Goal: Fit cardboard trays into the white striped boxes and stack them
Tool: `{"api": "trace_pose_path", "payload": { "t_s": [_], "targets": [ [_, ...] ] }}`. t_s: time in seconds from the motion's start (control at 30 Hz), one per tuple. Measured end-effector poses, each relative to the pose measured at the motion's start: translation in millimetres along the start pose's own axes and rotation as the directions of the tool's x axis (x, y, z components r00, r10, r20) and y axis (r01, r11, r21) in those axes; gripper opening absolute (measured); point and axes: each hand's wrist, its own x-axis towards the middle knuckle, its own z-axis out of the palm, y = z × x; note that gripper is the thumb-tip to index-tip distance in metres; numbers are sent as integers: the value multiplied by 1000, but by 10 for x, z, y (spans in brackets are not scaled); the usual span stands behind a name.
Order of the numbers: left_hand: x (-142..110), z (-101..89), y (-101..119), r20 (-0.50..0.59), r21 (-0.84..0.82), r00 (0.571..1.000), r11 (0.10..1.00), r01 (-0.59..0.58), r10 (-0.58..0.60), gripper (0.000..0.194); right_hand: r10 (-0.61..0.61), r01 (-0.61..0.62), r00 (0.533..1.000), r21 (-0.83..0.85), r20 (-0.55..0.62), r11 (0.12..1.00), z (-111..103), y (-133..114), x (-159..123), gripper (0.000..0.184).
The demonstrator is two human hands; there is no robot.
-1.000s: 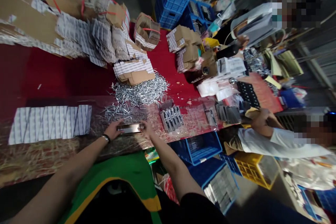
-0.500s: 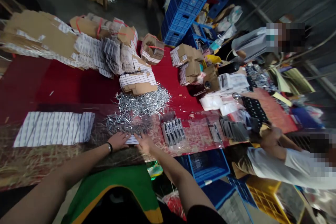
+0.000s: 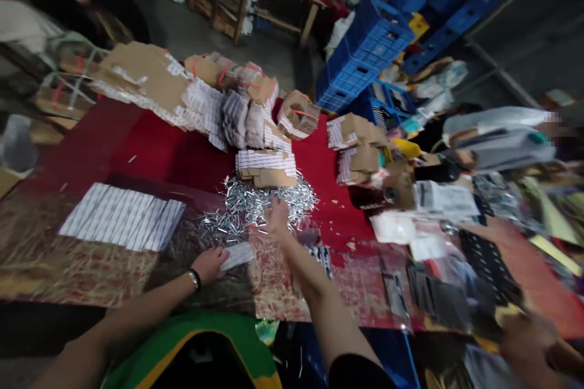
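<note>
A flat white striped carton piece (image 3: 239, 256) lies on the plastic-covered table edge. My left hand (image 3: 210, 264), with a dark band at the wrist, is closed on its left end. Beyond it spreads a heap of small shiny metal pins (image 3: 250, 202). My right hand (image 3: 277, 219) reaches over the heap's near side, its thumb and fingers slightly apart and blurred; no held thing shows in it. A stack of striped cartons (image 3: 267, 165) stands at the heap's far side. Partly behind my right forearm are packed dark-and-silver pieces (image 3: 323, 258).
A row of striped cartons (image 3: 123, 216) lies to the left. Bundled cardboard (image 3: 150, 76) lines the far side, with blue crates (image 3: 365, 42) behind. White packets (image 3: 395, 228) and grey sleeves (image 3: 438, 298) are on the right. A co-worker's hands (image 3: 524, 334) are at the lower right.
My right hand has left the carton piece and moved forward onto the metal pins. My left hand stays at the carton's left end. The camera view has shifted, showing more on the left.
</note>
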Motion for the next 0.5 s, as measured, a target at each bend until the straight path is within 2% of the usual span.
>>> {"api": "trace_pose_path", "payload": {
  "t_s": [0.03, 0.07, 0.1, 0.13, 0.2, 0.23, 0.27, 0.33, 0.4, 0.47, 0.5],
  "targets": [
    [-101, -78, -111, -77, -46, 994, 997, 69, -73, 43, 45, -48, 997, -44, -67, 998, -143, -55, 347, 76],
    [-209, -159, -239, -173, -86, 971, 985, 152, -165, 39, 111, -138, 979, -152, -169, 979, -265, -97, 666, 92],
    [-314, -242, -378, -271, -119, 925, 963, 241, -265, 39, 158, -212, 961, -240, -227, 947, -365, -123, 944, 108],
    [-406, -323, -521, -361, -149, 857, 930, 337, -368, 40, 227, -278, 953, -279, -201, 919, -450, -133, 1172, 118],
    [-521, -458, -786, -489, -209, 688, 838, 504, -536, 44, 289, -308, 951, -312, -107, 899, -594, -115, 1468, 129],
    [-536, -504, -891, -524, -233, 623, 801, 551, -581, 45, 296, -300, 953, -312, -61, 901, -660, -97, 1543, 129],
    [-520, -535, -970, -546, -251, 582, 781, 572, -602, 48, 287, -283, 957, -310, -34, 908, -724, -79, 1578, 127],
    [-397, -570, -1033, -589, -287, 540, 781, 555, -601, 52, 262, -257, 965, -309, -24, 916, -841, -49, 1552, 114],
    [-153, -622, -979, -658, -344, 489, 806, 481, -573, 57, 238, -240, 970, -303, -44, 922, -931, -30, 1426, 95],
    [197, -752, -836, -724, -419, 446, 849, 321, -526, 67, 217, -231, 973, -283, -83, 931, -979, -10, 1216, 80],
    [399, -850, -740, -738, -455, 464, 869, 197, -491, 74, 208, -228, 973, -269, -102, 936, -984, 5, 1083, 76]
  ]
}}
